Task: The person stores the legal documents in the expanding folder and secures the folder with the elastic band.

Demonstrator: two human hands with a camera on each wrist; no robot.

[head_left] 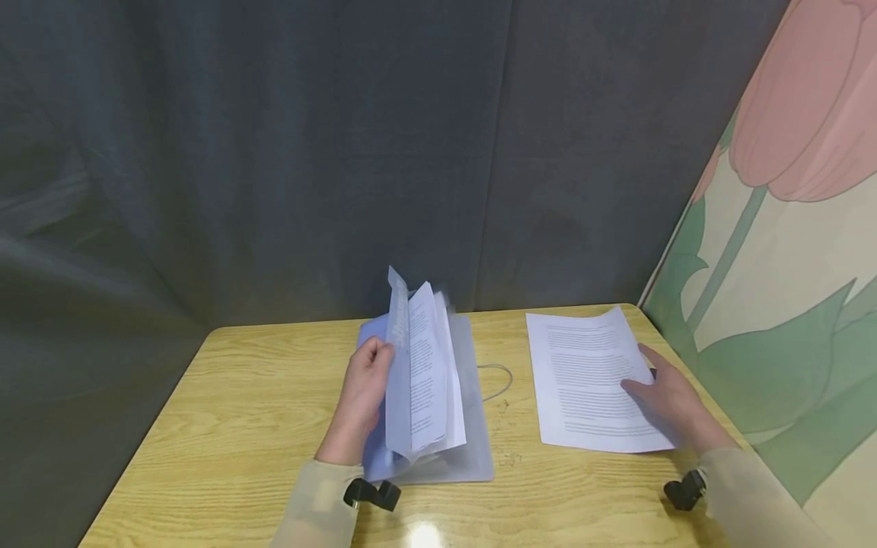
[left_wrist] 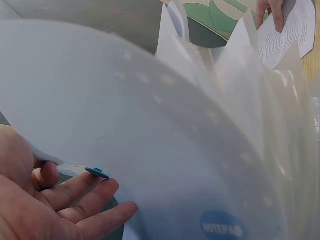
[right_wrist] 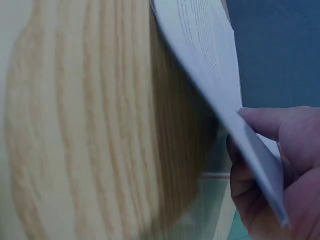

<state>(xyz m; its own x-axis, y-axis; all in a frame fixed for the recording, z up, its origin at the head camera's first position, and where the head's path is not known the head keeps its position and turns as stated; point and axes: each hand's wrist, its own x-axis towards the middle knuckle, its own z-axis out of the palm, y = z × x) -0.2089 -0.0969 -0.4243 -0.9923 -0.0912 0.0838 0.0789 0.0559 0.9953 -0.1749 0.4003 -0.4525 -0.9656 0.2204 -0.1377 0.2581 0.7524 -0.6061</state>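
Closest to the camera, my left sleeve [head_left: 317, 502] leads to my left hand [head_left: 365, 380], its thumb and forefinger clamped on the raised cover of the translucent folder [head_left: 479, 449]; papers [head_left: 426, 373] stand inside, just right of that hand. Well apart on the other side, my right hand [head_left: 670, 397] pinches the printed sheet [head_left: 585, 380], most of which extends leftward from it. By my judgement the opening is done, while the sheet is outside and the folder not yet closed; whether the sheet belongs in it I can't tell. My right hand hides one edge, the print is unreadably small, and the cover screens much of the papers.
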